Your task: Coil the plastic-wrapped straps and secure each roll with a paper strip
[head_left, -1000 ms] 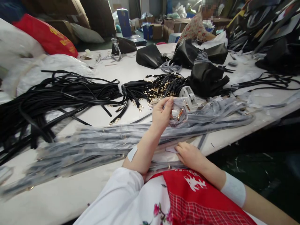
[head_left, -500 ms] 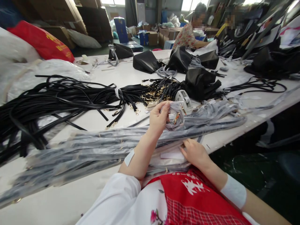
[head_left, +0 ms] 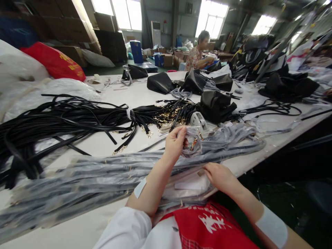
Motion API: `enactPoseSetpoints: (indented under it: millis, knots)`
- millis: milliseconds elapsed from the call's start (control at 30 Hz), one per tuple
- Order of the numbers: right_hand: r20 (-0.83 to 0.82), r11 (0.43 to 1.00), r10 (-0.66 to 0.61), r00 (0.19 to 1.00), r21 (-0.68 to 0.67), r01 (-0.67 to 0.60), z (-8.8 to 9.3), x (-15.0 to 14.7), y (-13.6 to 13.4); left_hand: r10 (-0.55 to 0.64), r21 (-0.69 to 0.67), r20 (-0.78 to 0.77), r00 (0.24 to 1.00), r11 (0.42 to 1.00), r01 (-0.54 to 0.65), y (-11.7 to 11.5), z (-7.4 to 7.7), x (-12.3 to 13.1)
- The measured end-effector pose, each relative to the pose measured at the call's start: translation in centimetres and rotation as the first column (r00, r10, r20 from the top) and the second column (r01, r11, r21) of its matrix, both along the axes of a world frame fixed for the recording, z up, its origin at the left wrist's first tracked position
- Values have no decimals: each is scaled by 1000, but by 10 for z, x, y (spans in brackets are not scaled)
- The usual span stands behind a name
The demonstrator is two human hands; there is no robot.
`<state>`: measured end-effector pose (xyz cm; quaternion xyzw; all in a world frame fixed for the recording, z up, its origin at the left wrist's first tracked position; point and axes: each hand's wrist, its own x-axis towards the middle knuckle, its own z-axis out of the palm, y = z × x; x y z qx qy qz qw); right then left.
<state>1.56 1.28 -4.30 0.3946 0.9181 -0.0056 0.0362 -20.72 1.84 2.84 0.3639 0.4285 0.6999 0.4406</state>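
My left hand [head_left: 176,142] is closed on a coiled strap [head_left: 193,145] wrapped in clear plastic, with gold clasps showing inside. Beneath it, plastic-wrapped straps [head_left: 103,169] stretch across the white table [head_left: 64,238]. My right hand [head_left: 216,174] pinches a small brownish piece [head_left: 201,172] at the edge of a clear bag, beside a white paper slip [head_left: 187,185]. Just behind the coil stands a white tape dispenser [head_left: 199,121].
Bundled black straps [head_left: 64,116] with gold clasps lie at the left and middle. Black bags [head_left: 159,83] sit farther back. Across the table, a person [head_left: 195,57] handles something. A red bag [head_left: 57,62] rests at the left.
The view has tilted up, showing more windows. My right hand has drawn slightly back from the straps, and the brownish piece at its fingertips shows more clearly. My left hand still holds the coil.
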Motion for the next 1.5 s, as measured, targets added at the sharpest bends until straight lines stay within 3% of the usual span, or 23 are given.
enactPoseSetpoints:
  millis: [267,367,433,467,533,600,667,733,900,1000,1100,1200,1333,1433,1500]
  knots:
    - [-57,995,104,993,-4,-104,-30,-8,1,-38,-2,11,999,999,38,-2,0,3]
    - [-142,991,132,981,27,-129,-10,-5,3,-54,-27,38,998,998,55,-1,-1,1]
    - [-375,993,112,920,82,-87,19,2,-1,-44,-51,46,998,998,46,0,-2,1]
    - [-546,994,81,834,109,-25,35,5,-5,-33,-63,50,998,997,37,1,-3,2]
    - [-837,981,-1,547,107,165,65,9,-13,-23,-85,56,998,996,28,2,-5,5]
    - [-961,958,-46,273,36,286,85,7,-20,-33,-103,58,998,994,39,3,-6,10]
    - [-987,951,-46,153,3,308,93,1,-24,-54,-113,45,997,992,59,3,-7,15]
    - [-982,940,7,189,71,333,91,-6,-24,-68,-112,13,998,991,69,1,-8,20]
    - [-828,779,256,498,482,401,79,-10,-24,-81,-106,-120,989,992,69,-1,-12,23]
    - [-786,718,297,542,558,415,84,-8,-25,-83,-104,-190,978,992,65,0,-16,23]
    - [-759,696,283,587,584,419,90,-9,-24,-102,-114,-216,971,990,79,1,-17,25]
    - [-719,717,289,633,600,355,88,-13,-23,-128,-115,-208,970,988,106,0,-18,26]
    - [-712,789,334,618,570,230,76,-22,-22,-174,-112,-170,970,981,156,0,-20,28]
    - [-769,867,267,581,455,204,71,-28,-18,-200,-95,-144,969,978,187,0,-19,28]
    - [-824,915,197,531,349,203,73,-30,-11,-195,-80,-235,952,980,181,-1,-18,28]
